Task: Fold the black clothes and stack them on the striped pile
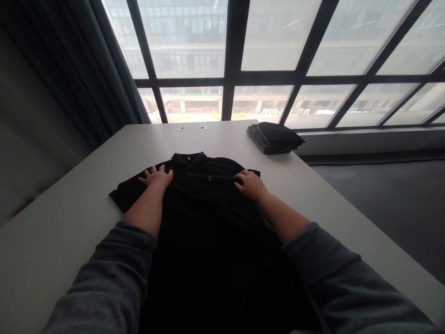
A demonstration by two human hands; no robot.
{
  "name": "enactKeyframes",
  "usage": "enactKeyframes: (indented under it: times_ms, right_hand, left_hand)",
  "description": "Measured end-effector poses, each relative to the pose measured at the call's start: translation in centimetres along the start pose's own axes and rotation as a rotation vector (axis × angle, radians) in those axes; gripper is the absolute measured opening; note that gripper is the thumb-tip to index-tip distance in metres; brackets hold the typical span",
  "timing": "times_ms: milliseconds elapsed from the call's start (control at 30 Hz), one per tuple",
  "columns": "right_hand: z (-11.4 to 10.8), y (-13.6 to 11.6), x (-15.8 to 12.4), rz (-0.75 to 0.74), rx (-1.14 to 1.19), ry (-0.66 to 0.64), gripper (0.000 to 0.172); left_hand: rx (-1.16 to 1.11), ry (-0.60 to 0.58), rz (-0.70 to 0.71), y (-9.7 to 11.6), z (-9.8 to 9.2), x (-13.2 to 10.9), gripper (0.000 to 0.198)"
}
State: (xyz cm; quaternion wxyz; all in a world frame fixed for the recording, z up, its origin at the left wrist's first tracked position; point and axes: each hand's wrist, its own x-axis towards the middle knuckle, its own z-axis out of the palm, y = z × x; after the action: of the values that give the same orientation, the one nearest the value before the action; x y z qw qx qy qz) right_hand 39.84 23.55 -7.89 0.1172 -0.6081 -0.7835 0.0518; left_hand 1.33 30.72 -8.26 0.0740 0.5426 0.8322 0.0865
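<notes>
A black polo shirt [205, 218] lies spread face up on the white table [69, 204], collar pointing away from me. My left hand [158, 177] rests flat on the shirt's left shoulder, fingers spread. Near the right sleeve, my right hand [249, 183] lies palm down on the right shoulder. Neither hand grips the cloth. Both forearms, in grey sleeves, reach over the shirt's body.
A stack of folded dark and striped garments [274, 137] sits at the table's far right corner. Two small round caps [192, 128] are set in the tabletop near the far edge. Large windows stand behind, dark floor to the right.
</notes>
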Motion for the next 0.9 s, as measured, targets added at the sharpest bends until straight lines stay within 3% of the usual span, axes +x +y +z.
enactKeyframes:
  times_ms: [133, 267, 367, 433, 467, 533, 633, 700, 800, 833, 900]
  right_hand:
    - [-1.2, -1.6, -0.3, -0.003, 0.074, -0.056, 0.025]
    - [-1.8, -5.7, -1.4, -0.025, 0.365, -0.167, 0.020]
    - [-1.7, -8.5, -3.0, -0.130, 0.814, -0.365, 0.024]
    - [-1.5, -9.5, -4.0, -0.203, 1.094, -0.575, 0.032]
    - [-1.5, -9.8, -4.4, -0.230, 1.193, -0.670, 0.036]
    - [-1.9, -10.3, -5.0, -0.291, 1.285, -0.786, 0.039]
    - [-3.2, -11.9, -6.4, -0.493, 1.159, -0.785, 0.032]
    - [-4.7, -13.5, -7.7, -0.666, 1.006, -0.712, 0.031]
    - [-7.7, -14.8, -9.5, -0.847, 0.877, -0.629, 0.034]
    - [-8.7, -14.6, -9.7, -0.839, 0.870, -0.620, 0.032]
    - [-10.4, -13.3, -9.5, -0.690, 0.906, -0.553, 0.028]
  left_hand:
    - [-0.111, -0.066, 0.184, -0.9, -1.7, -1.8, 0.074]
    - [-0.222, -0.197, 0.426, 0.5, -2.5, -7.3, 0.071]
    - [-0.417, -0.361, 0.558, 0.6, -2.9, -12.3, 0.106]
    - [-0.611, -0.515, 0.492, 0.0, -3.4, -14.8, 0.125]
    - [-0.712, -0.617, 0.415, -0.4, -3.8, -15.6, 0.123]
    - [-0.889, -0.867, 0.250, -1.0, -4.7, -16.5, 0.103]
    - [-0.967, -1.132, 0.145, -1.1, -6.2, -16.9, 0.077]
    - [-0.956, -1.154, 0.255, -0.8, -7.4, -17.2, 0.065]
    - [-0.962, -1.023, 0.499, -0.8, -9.7, -18.1, 0.069]
    - [-0.958, -0.968, 0.547, -1.1, -10.6, -18.4, 0.076]
    - [-0.925, -0.879, 0.595, -2.2, -12.4, -19.0, 0.087]
